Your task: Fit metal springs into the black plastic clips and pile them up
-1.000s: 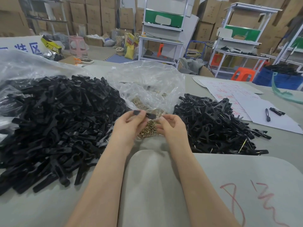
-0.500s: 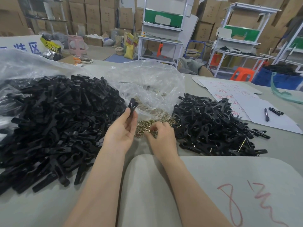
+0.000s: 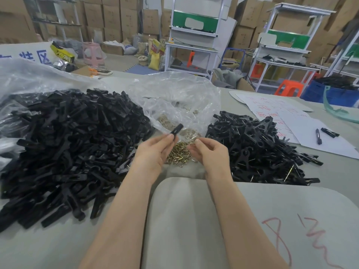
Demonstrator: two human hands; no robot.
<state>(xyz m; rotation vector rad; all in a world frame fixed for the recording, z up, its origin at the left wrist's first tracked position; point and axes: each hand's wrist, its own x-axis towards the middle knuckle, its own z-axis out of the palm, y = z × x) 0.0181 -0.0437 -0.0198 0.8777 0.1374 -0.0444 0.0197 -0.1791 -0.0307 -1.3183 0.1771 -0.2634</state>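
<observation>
I'm holding one black clip [image 3: 176, 131] up in my left hand [image 3: 155, 150], just above the springs [image 3: 180, 155] so grabbing's quick. My right hand [image 3: 211, 152] is pinching its fingertips together, can't tell if it's got a spring.

Springs [image 3: 179, 155] lie between a clip heap [image 3: 68, 142] at left and a clip pile [image 3: 258, 148] at right.

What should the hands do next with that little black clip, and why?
Probably move the right hand over to the black clip that the left hand pinches, and press a spring into it. The clip is held up above the loose springs, and the right fingertips are pinched together just beside it; whether they hold a spring is too small to tell.
</observation>
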